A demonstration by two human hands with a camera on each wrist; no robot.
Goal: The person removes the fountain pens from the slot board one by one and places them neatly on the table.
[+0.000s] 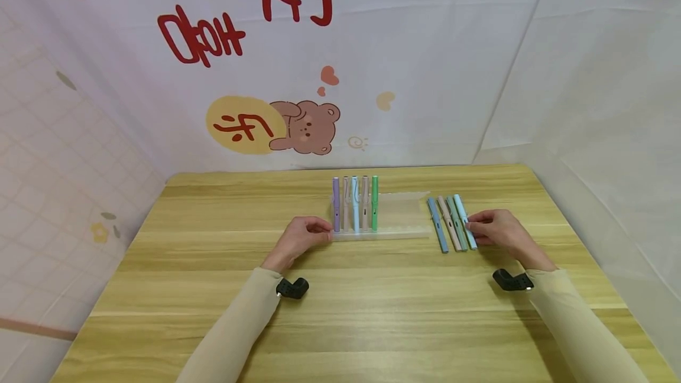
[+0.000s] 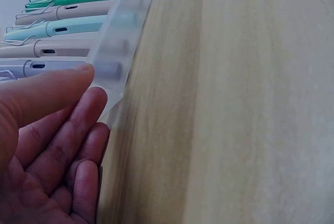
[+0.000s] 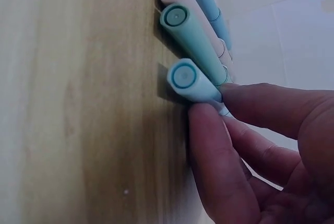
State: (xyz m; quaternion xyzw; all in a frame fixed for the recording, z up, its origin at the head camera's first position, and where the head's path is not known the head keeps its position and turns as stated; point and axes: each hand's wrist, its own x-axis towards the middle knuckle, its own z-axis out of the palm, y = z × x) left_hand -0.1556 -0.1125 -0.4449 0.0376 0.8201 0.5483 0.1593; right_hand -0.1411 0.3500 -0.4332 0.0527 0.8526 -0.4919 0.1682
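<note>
A translucent pen rack (image 1: 393, 234) holds several capped pens upright in its left part: a purple pen (image 1: 336, 205), two beige pens, a light blue pen (image 1: 356, 205) and a green pen (image 1: 375, 203). My left hand (image 1: 304, 238) pinches the rack's front left corner (image 2: 112, 96), thumb on top close to the purple pen. Off the rack's right end, several pens lie side by side on the table. My right hand (image 1: 495, 230) pinches the rightmost one, a pale blue pen (image 3: 185, 78), between thumb and fingers. Beside it are a sage green pen (image 3: 193, 41), a pinkish beige pen (image 1: 450, 224) and a blue pen (image 1: 437, 226).
The wooden table (image 1: 372, 324) runs back to a white printed curtain (image 1: 425, 75) with a cartoon bear. More curtain hangs at the left and right sides. A black wrist camera (image 1: 292, 288) is worn on the left wrist, another black camera (image 1: 512, 281) on the right.
</note>
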